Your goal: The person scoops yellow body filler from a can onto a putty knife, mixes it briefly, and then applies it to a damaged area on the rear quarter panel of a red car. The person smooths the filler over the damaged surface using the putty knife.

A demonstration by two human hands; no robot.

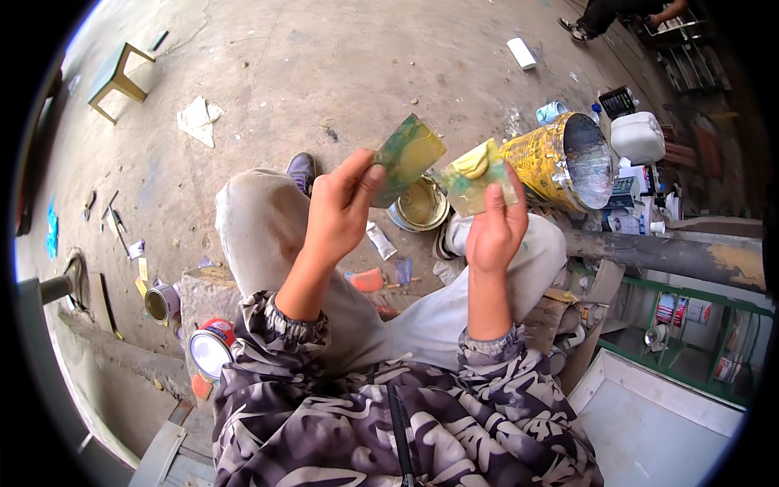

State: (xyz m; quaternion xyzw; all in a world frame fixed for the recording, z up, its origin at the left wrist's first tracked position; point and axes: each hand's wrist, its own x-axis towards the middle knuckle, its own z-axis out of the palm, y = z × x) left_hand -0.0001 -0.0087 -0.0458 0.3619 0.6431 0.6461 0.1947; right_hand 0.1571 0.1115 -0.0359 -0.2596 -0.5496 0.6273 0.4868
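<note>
My left hand (341, 201) is closed on a flat green, partly see-through putty spreader (410, 154), its face smeared with yellow. Thumb and fingers of my right hand (497, 231) pinch a second putty spreader (479, 193), paler, with a thick lump of yellow putty (472, 164) near its upper edge. The two spreaders are held up side by side over my knees, with a narrow gap between them. Behind and below them an open tin (422, 204) with a pale, crusted inside stands on the ground, partly covered by the spreaders.
A paint-stained yellow drum (560, 162) lies tipped right of my hands, beside a white jerrycan (638, 136). A white tube (380, 240) lies between my feet. Tins (213, 349) stand at left, a small stool (118, 79) farther off. Another person's leg (604, 18) shows far right.
</note>
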